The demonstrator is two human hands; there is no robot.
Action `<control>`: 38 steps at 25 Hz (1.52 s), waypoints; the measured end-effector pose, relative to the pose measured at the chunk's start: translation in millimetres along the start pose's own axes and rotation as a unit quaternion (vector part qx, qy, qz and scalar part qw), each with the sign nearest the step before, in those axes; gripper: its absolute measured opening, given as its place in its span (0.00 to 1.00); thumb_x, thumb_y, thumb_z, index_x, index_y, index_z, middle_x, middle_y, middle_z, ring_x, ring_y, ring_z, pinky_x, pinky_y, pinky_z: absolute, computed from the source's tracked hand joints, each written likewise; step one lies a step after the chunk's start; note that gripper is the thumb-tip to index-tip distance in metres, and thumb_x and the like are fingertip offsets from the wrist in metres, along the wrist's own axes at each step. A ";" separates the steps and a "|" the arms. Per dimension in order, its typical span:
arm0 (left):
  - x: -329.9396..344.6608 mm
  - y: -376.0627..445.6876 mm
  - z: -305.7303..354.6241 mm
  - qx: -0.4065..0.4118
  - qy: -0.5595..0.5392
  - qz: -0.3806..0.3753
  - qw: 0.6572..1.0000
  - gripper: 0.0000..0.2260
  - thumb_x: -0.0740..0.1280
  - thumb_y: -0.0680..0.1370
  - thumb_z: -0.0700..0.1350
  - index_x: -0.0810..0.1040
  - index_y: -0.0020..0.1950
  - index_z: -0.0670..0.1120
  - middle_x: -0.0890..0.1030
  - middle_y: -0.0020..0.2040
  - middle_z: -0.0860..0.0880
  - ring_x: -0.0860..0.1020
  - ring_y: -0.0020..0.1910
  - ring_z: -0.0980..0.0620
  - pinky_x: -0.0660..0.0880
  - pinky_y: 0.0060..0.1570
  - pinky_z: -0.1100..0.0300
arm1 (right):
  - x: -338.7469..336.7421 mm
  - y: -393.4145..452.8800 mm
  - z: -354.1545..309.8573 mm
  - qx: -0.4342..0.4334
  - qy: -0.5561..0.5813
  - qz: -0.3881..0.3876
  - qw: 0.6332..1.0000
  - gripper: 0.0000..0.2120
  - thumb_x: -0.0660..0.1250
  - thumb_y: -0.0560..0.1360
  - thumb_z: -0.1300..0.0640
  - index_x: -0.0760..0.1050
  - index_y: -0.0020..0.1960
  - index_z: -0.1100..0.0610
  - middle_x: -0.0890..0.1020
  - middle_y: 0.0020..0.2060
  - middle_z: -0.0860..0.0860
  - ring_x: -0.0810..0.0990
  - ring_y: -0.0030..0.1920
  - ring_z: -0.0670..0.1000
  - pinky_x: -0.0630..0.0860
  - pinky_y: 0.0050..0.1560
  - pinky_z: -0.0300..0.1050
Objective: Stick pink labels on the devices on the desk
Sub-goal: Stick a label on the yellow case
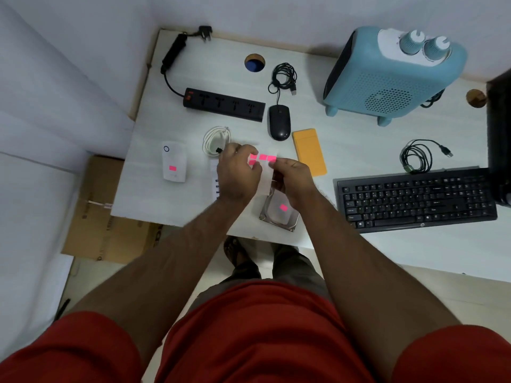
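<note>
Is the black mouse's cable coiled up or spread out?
Coiled up. The mouse cable sits bundled in loops behind it on the desk, USB plug loose.

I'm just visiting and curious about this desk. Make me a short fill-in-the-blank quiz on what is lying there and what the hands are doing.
1. Both hands, left hand and right hand, hold a sheet of ____ labels.
2. The white device and the hard drive each already carry ____ pink label.
3. The black mouse lies just right of the black ____.
4. The heater at the back of the desk is ____ in colour.

Missing words: pink; one; power strip; blue
</note>
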State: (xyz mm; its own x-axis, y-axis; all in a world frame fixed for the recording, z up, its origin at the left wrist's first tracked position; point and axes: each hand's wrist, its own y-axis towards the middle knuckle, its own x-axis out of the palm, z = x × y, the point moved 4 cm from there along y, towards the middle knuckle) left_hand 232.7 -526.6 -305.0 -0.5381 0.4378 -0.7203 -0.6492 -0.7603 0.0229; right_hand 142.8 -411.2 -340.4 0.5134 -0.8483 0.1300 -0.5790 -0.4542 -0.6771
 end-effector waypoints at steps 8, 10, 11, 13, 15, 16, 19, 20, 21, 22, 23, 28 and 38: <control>-16.8 2.7 16.5 0.103 0.013 -0.069 0.992 0.11 0.68 0.75 0.44 0.84 0.56 0.44 0.83 0.49 0.45 0.79 0.49 0.44 0.75 0.52 0.51 | 9.3 -22.5 -14.4 -0.024 0.021 -0.058 0.998 0.08 0.65 0.80 0.64 0.82 0.56 0.62 0.81 0.48 0.63 0.81 0.46 0.56 0.82 0.41 0.43; -19.7 3.8 19.5 0.104 0.007 -0.067 0.992 0.11 0.68 0.76 0.45 0.84 0.56 0.45 0.84 0.48 0.45 0.79 0.48 0.44 0.76 0.51 0.50 | 10.1 -26.5 -18.1 -0.046 0.018 -0.054 0.997 0.07 0.65 0.80 0.64 0.82 0.53 0.61 0.82 0.45 0.61 0.82 0.42 0.53 0.82 0.41 0.42; -20.9 4.6 21.4 0.101 0.002 -0.067 0.993 0.11 0.68 0.76 0.45 0.84 0.56 0.45 0.84 0.48 0.45 0.80 0.48 0.44 0.76 0.51 0.50 | 9.4 -26.8 -19.2 -0.055 0.014 -0.046 0.997 0.06 0.66 0.80 0.63 0.83 0.51 0.60 0.83 0.43 0.60 0.82 0.40 0.51 0.82 0.40 0.41; -19.8 5.6 26.3 0.089 -0.023 -0.078 0.993 0.11 0.67 0.77 0.44 0.83 0.57 0.45 0.85 0.50 0.45 0.81 0.48 0.46 0.78 0.51 0.51 | 5.7 -25.7 -22.9 -0.077 -0.008 -0.026 0.997 0.05 0.69 0.79 0.62 0.83 0.50 0.61 0.83 0.40 0.58 0.82 0.37 0.49 0.81 0.40 0.41; -15.6 7.2 31.2 0.059 -0.059 -0.096 0.992 0.10 0.67 0.78 0.44 0.83 0.57 0.44 0.85 0.52 0.47 0.82 0.49 0.50 0.79 0.52 0.54 | 1.0 -22.9 -28.1 -0.108 -0.043 -0.011 0.993 0.05 0.69 0.78 0.62 0.83 0.50 0.63 0.83 0.39 0.57 0.82 0.36 0.48 0.81 0.38 0.42; -13.3 8.8 32.0 0.043 -0.074 -0.102 0.991 0.10 0.67 0.78 0.45 0.83 0.57 0.45 0.86 0.51 0.48 0.82 0.48 0.52 0.79 0.53 0.54 | -0.7 -21.9 -30.8 -0.125 -0.062 -0.007 0.990 0.05 0.69 0.79 0.62 0.83 0.50 0.62 0.82 0.38 0.57 0.81 0.35 0.48 0.81 0.38 0.42; -5.1 15.8 39.1 0.016 -0.084 -0.106 0.991 0.09 0.69 0.77 0.46 0.85 0.54 0.45 0.86 0.48 0.50 0.82 0.46 0.54 0.80 0.50 0.55 | -8.9 -17.2 -39.9 -0.171 -0.125 -0.004 0.977 0.06 0.67 0.79 0.64 0.83 0.47 0.58 0.83 0.37 0.55 0.81 0.34 0.46 0.81 0.36 0.43; -2.3 18.0 42.7 0.009 -0.083 -0.109 0.991 0.09 0.69 0.77 0.47 0.85 0.53 0.45 0.86 0.47 0.50 0.82 0.45 0.55 0.80 0.49 0.55 | -12.2 -15.2 -42.3 -0.181 -0.148 -0.004 0.972 0.08 0.67 0.78 0.65 0.83 0.45 0.56 0.83 0.37 0.54 0.82 0.34 0.46 0.81 0.36 0.44; 0.3 20.2 46.5 0.005 -0.082 -0.115 0.990 0.08 0.69 0.76 0.46 0.85 0.52 0.45 0.86 0.46 0.51 0.82 0.44 0.55 0.80 0.48 0.56 | -15.5 -13.0 -44.1 -0.187 -0.170 -0.003 0.968 0.09 0.66 0.78 0.65 0.82 0.45 0.55 0.83 0.37 0.54 0.82 0.35 0.45 0.81 0.36 0.43; 3.4 22.1 50.5 0.003 -0.077 -0.124 0.989 0.08 0.69 0.76 0.46 0.85 0.51 0.46 0.86 0.45 0.51 0.82 0.43 0.55 0.80 0.47 0.56 | -18.7 -11.2 -45.6 -0.189 -0.184 -0.001 0.965 0.10 0.66 0.77 0.66 0.82 0.44 0.54 0.83 0.37 0.54 0.83 0.35 0.46 0.80 0.35 0.42; 7.1 24.0 54.6 0.005 -0.067 -0.133 0.989 0.07 0.69 0.76 0.46 0.85 0.50 0.46 0.86 0.44 0.51 0.82 0.43 0.55 0.80 0.46 0.56 | -22.4 -9.1 -46.9 -0.191 -0.190 0.003 0.963 0.10 0.65 0.77 0.65 0.82 0.44 0.54 0.84 0.37 0.54 0.83 0.36 0.46 0.79 0.34 0.41; 25.4 30.5 68.7 0.048 -0.018 -0.135 0.990 0.09 0.64 0.76 0.46 0.84 0.44 0.45 0.84 0.38 0.48 0.81 0.38 0.50 0.79 0.41 0.51 | -39.0 3.8 -53.3 -0.186 -0.179 0.011 0.966 0.10 0.67 0.76 0.64 0.81 0.41 0.52 0.83 0.36 0.53 0.83 0.36 0.48 0.77 0.33 0.40; 57.0 35.4 40.4 -0.193 -0.080 -0.076 0.975 0.07 0.67 0.74 0.41 0.82 0.40 0.40 0.83 0.39 0.46 0.80 0.41 0.48 0.76 0.42 0.57 | -54.5 34.6 -21.0 -0.014 -0.201 0.054 0.978 0.08 0.68 0.76 0.61 0.77 0.38 0.60 0.83 0.33 0.57 0.82 0.30 0.55 0.78 0.31 0.44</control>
State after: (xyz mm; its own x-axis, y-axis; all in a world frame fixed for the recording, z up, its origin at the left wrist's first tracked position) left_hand 157.4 -509.2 -317.2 -0.5489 0.6048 -0.5769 -0.4933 -0.7916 -0.3605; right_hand 81.5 -386.5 -355.7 0.6522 -0.7185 -0.2417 -0.6587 -0.3794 -0.6497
